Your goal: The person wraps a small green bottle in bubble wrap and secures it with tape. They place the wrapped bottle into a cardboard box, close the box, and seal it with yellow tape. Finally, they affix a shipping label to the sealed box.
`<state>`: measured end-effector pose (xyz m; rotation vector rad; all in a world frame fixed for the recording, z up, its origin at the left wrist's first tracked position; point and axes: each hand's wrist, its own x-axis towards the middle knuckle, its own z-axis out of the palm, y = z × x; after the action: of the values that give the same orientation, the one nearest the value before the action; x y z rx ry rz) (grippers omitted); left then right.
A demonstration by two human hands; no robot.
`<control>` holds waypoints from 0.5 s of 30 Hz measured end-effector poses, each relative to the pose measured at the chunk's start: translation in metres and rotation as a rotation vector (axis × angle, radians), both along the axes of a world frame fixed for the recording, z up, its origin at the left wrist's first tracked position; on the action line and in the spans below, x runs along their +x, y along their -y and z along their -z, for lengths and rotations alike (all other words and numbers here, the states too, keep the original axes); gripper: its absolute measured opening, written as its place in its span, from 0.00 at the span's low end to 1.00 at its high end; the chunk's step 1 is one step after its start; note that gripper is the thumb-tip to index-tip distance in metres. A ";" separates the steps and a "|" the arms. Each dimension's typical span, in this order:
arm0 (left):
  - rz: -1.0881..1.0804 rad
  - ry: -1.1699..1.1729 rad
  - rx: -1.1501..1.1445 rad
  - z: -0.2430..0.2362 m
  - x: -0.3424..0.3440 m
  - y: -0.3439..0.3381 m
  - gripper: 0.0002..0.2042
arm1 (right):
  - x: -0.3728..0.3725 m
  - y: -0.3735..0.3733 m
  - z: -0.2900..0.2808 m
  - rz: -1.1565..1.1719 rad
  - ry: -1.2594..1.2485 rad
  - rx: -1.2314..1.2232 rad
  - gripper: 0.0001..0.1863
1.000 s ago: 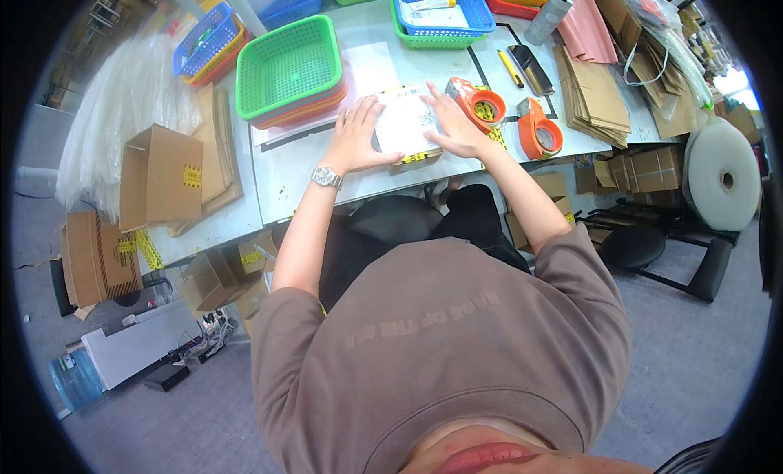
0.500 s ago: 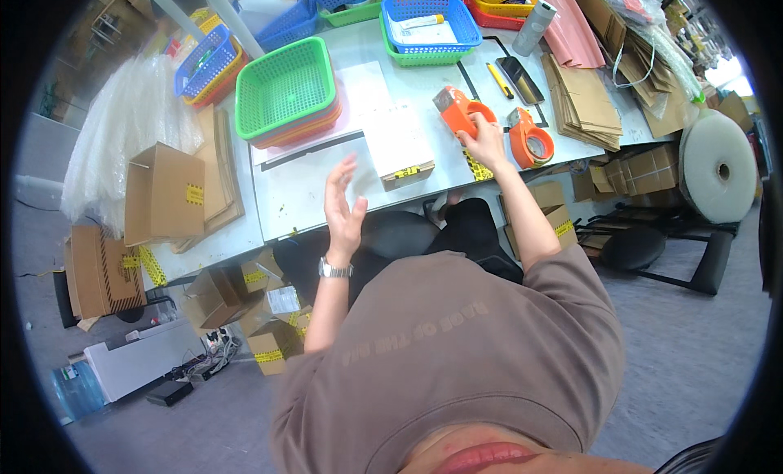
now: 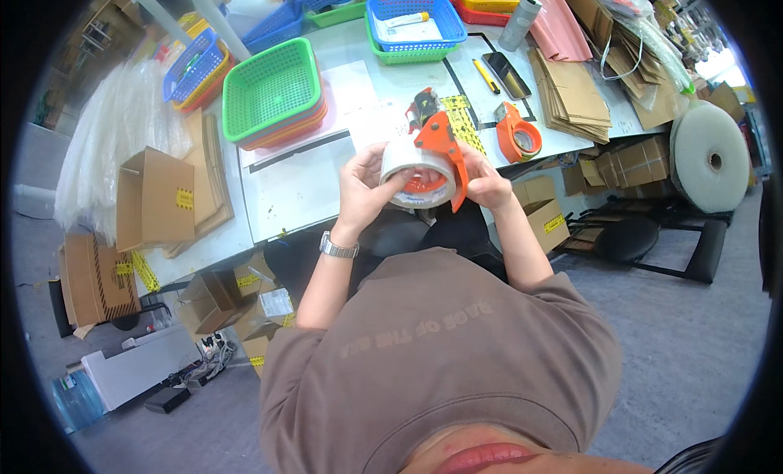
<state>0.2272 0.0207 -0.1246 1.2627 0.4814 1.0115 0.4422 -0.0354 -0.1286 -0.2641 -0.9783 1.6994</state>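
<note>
Held up in both hands, above the near edge of the table, is an orange tape dispenser [image 3: 440,138] with a wide, pale roll of tape [image 3: 393,158] on it. My left hand [image 3: 363,185] grips the roll from the left, its thumb at the core. On the other side, my right hand [image 3: 486,180] is closed around the dispenser's orange body. A second orange tape dispenser [image 3: 519,135] lies on the table to the right, touched by neither hand. Whatever is directly behind the held dispenser is mostly hidden.
Stacked plastic baskets [image 3: 273,91] stand left of centre, and a blue basket [image 3: 416,24] stands at the back. A phone [image 3: 507,74], a yellow cutter [image 3: 486,76] and flat cardboard [image 3: 571,95] lie on the right. An open carton [image 3: 155,197] sits at the left.
The tape dispenser has come off the table toward me, turned so its roll shows. My left hand, empty before, has moved right and taken hold of the roll.
</note>
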 end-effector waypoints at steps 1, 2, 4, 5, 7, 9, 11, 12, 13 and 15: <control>-0.049 -0.065 0.046 -0.004 -0.001 0.001 0.21 | -0.005 0.003 -0.008 0.130 0.243 0.021 0.40; -0.098 -0.132 0.093 -0.008 -0.002 0.003 0.22 | -0.011 0.008 -0.017 0.261 0.485 0.043 0.39; -0.154 -0.199 0.200 -0.010 -0.004 0.003 0.25 | -0.020 0.008 -0.023 0.411 0.707 -0.024 0.37; -0.148 -0.229 0.277 -0.017 -0.005 0.004 0.24 | -0.024 0.007 -0.022 0.434 0.684 -0.116 0.35; -0.144 -0.291 0.434 -0.039 -0.006 0.005 0.23 | -0.022 0.003 -0.009 0.550 0.662 -0.041 0.32; -0.226 -0.178 0.323 -0.032 -0.005 0.001 0.23 | -0.025 -0.003 -0.007 0.717 0.703 0.113 0.26; -0.194 -0.156 0.156 -0.033 -0.009 -0.002 0.23 | -0.008 -0.008 -0.007 0.858 1.070 0.325 0.23; -0.120 -0.191 0.044 -0.039 -0.015 -0.003 0.23 | -0.003 -0.007 -0.008 0.886 1.152 0.398 0.22; -0.046 -0.224 -0.068 -0.042 -0.019 -0.003 0.24 | 0.001 -0.007 -0.011 0.912 1.234 0.473 0.21; -0.087 -0.318 -0.033 -0.041 -0.011 -0.003 0.19 | 0.003 -0.008 -0.015 0.935 1.325 0.586 0.21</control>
<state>0.2159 0.0233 -0.0835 1.3892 0.8007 0.8733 0.4452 -0.0272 -0.1132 -1.2897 -1.8092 0.1718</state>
